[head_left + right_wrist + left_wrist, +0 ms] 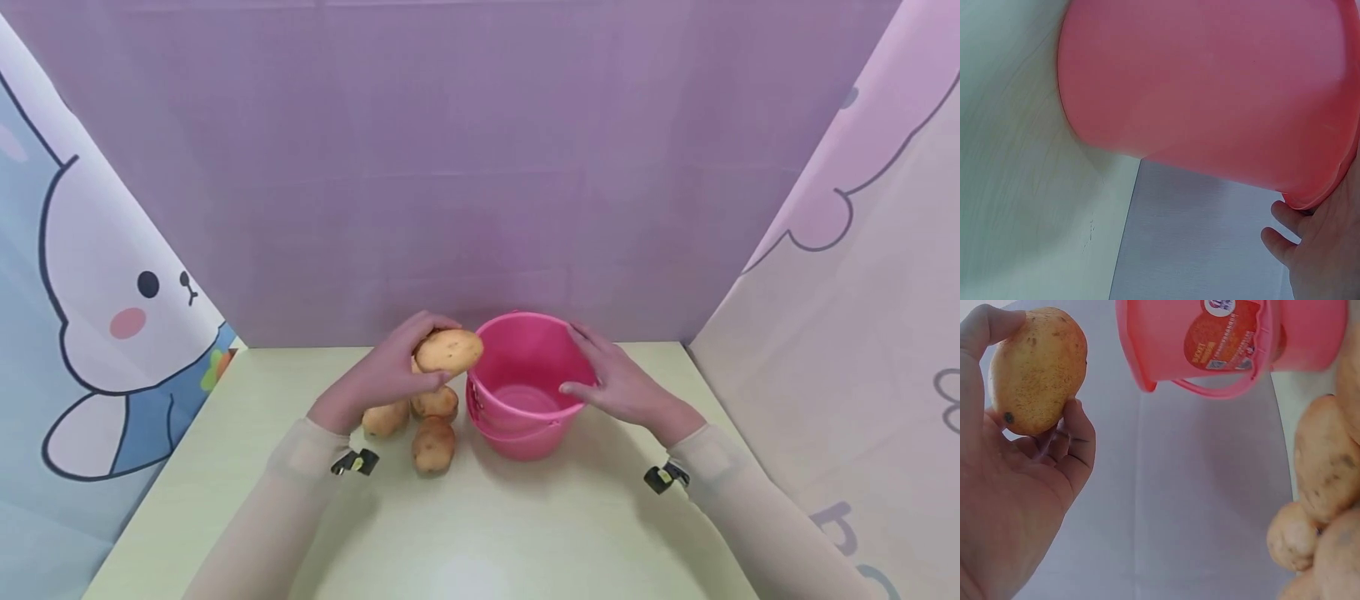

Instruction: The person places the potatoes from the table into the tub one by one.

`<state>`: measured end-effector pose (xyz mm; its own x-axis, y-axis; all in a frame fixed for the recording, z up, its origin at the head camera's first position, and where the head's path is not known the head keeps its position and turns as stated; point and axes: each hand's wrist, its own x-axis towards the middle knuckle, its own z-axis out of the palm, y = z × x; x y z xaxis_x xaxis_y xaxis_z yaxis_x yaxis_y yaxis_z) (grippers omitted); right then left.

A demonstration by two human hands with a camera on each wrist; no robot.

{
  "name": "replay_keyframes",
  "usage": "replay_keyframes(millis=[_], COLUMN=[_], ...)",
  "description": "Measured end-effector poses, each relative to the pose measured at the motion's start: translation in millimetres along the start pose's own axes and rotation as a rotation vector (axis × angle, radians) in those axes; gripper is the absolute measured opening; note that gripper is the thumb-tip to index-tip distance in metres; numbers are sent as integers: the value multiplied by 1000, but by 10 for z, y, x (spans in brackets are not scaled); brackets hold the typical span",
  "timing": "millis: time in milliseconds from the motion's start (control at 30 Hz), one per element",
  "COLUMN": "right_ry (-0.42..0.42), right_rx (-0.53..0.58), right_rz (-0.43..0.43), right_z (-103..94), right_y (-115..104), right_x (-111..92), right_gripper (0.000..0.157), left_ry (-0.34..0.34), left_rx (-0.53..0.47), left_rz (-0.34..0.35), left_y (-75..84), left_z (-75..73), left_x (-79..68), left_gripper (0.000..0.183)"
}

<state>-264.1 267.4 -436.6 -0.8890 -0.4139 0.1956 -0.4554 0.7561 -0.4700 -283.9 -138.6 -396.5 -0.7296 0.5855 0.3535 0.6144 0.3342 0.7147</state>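
Observation:
My left hand (pixel 390 362) grips a yellow-brown potato (pixel 450 352), thumb on one side and fingers on the other, raised just left of the bucket's rim. In the left wrist view this potato (pixel 1038 372) shows a dark spot near its lower end. The pink bucket (pixel 525 433) stands upright, and the visible part of its inside holds nothing. On its right rim rests my right hand (pixel 622 379), fingers spread and thumb reaching over the opening. Two fingertips (pixel 1282 244) show outside the rim in the right wrist view; the other fingers are hidden.
Several more potatoes (pixel 433 446) lie clustered on the pale table (pixel 480 525), left of the bucket. The bucket's handle (pixel 1222 390) hangs down its side. A purple cloth wall (pixel 480 167) rises behind, with printed cloths (pixel 120 250) at both sides.

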Motion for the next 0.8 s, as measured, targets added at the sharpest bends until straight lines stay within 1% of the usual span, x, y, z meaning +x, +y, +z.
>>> replay_keyframes(millis=[33,100,200,367,567,667,800], right_ry=[1,0,-6,-11,-4,-5,-5], right_rx=[1,1,17,33,21,23,21], right_rz=[-1,0,12,25,17,15,12], right_z=[1,4,14,31,40,35,22], right_y=[3,7,11,9,15,9,-1], right_x=[1,4,7,5,11,14,14], right_gripper=[111,111,112,113,113,113,112], left_ry=[-2,-9,-19,-54,-116,-143,-196], left_rx=[14,31,51,49,32,76,179], left_rz=[25,53,61,33,-14,-18,-9], left_y=[3,13,20,49,94,96,102], left_z=[9,32,71,157,271,324,392], left_x=[53,153,292,493,651,731,843], left_gripper=[61,61,61,62,60,60,62])
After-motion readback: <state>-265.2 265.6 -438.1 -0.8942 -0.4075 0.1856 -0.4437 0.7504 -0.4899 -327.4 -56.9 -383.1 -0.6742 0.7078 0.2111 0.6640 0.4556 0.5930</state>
